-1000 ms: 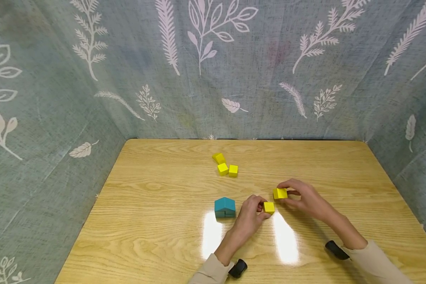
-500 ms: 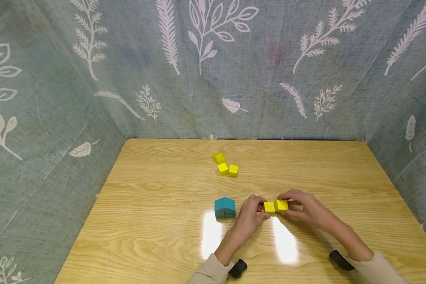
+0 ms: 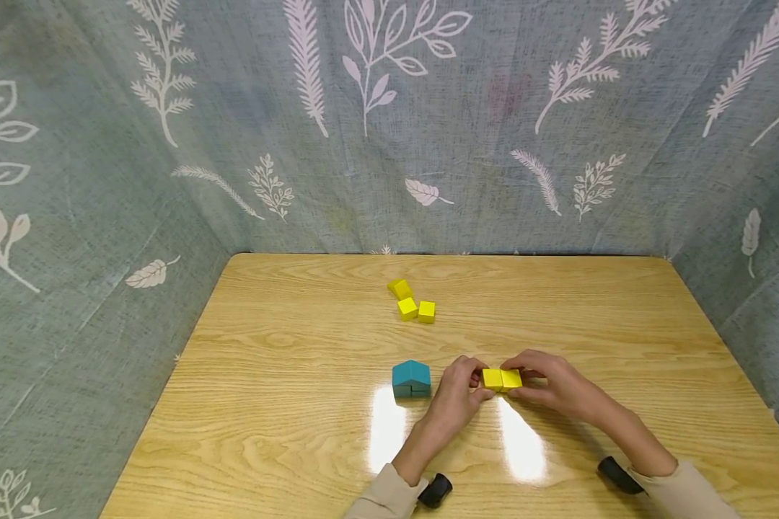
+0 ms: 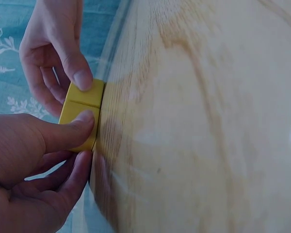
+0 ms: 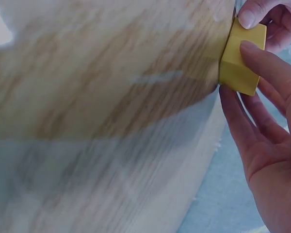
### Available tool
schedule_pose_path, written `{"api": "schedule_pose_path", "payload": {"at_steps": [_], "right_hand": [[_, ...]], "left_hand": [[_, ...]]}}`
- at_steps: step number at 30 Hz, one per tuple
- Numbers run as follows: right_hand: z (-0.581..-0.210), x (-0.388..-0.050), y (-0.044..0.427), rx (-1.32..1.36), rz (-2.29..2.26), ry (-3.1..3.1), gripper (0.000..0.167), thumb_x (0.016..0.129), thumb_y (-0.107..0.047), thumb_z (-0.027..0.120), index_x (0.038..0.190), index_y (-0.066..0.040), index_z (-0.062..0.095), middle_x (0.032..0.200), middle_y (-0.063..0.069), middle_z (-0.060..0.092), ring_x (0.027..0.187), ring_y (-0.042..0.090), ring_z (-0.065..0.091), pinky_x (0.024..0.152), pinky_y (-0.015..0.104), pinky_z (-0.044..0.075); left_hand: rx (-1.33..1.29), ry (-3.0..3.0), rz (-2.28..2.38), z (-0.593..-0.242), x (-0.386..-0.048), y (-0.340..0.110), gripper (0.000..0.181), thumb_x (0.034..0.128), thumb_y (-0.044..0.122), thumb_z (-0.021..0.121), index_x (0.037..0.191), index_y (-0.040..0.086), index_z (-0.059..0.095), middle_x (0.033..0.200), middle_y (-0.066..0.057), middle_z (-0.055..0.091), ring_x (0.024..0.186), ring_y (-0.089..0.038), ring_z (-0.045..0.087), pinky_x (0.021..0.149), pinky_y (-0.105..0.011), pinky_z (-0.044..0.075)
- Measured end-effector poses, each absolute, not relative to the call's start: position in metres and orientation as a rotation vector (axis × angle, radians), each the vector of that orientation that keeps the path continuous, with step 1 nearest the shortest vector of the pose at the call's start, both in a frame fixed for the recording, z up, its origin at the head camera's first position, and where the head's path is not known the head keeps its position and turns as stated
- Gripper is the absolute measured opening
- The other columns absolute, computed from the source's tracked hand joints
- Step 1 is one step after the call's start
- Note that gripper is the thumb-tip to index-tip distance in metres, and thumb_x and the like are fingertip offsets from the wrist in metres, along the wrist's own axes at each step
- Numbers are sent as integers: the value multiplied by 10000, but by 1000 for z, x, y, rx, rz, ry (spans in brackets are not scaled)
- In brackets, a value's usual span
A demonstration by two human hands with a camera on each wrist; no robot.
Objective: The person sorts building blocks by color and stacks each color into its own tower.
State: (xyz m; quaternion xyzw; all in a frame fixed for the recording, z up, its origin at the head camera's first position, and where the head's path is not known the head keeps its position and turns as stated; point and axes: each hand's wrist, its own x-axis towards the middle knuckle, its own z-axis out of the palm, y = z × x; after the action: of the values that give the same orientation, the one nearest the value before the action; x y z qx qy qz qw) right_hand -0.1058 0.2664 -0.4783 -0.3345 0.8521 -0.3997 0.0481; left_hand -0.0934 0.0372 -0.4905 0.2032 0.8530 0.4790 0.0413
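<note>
Two yellow blocks stand side by side on the table, their faces touching. My left hand [image 3: 456, 393] pinches the left yellow block [image 3: 492, 379] between thumb and fingers. From the other side, my right hand [image 3: 554, 384] pinches the right yellow block [image 3: 511, 380]. The left wrist view shows the left thumb on the near face of its block [image 4: 77, 116], with the other block [image 4: 87, 95] flush against it. In the right wrist view the right thumb presses the near block [image 5: 237, 73]. To the left of my left hand is a small teal block house [image 3: 412, 379] with a peaked top.
Farther back on the wooden table [image 3: 285, 346] lie a yellow wedge-like block [image 3: 400, 289], a yellow cube [image 3: 407, 309] and another yellow cube [image 3: 427, 312], close together. A leaf-patterned grey-green curtain [image 3: 363, 180] hangs behind the table and along its sides.
My right hand has brought its yellow block toward me and slightly left, down against the left block. The gap between the two blocks has closed. My left hand has stayed in place.
</note>
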Motion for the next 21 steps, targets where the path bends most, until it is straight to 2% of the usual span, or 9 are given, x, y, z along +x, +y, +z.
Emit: {"api": "schedule_pose_path", "payload": {"at_steps": [10,16,21], "right_hand": [[-477,-108,265,-1033,-1193,2606,354,883,-60,813,1209,-38,676,1116,73,686,1004,226,690,802,364,616],[-469,-112,263,-1032,-1206,2615,318,940,-103,764,1228,-3,670,1154,87,700,1019,242,686,819,375,610],[-457,-123,260,-1027,-1156,2668,262,980,-70,705,1224,20,675,1151,120,706,1027,294,684,846,394,599]], "left_hand": [[619,2601,1479,-491,-94,37,267,844,-15,824,1077,-24,692,944,-62,606,844,-137,591,753,-150,519],[612,2603,1479,-491,-94,38,274,840,-18,828,1080,-23,694,937,-54,600,842,-128,591,752,-152,517],[607,2612,1464,-491,-93,38,280,846,-13,826,1094,-18,695,935,-51,597,826,-112,578,742,-154,511]]}}
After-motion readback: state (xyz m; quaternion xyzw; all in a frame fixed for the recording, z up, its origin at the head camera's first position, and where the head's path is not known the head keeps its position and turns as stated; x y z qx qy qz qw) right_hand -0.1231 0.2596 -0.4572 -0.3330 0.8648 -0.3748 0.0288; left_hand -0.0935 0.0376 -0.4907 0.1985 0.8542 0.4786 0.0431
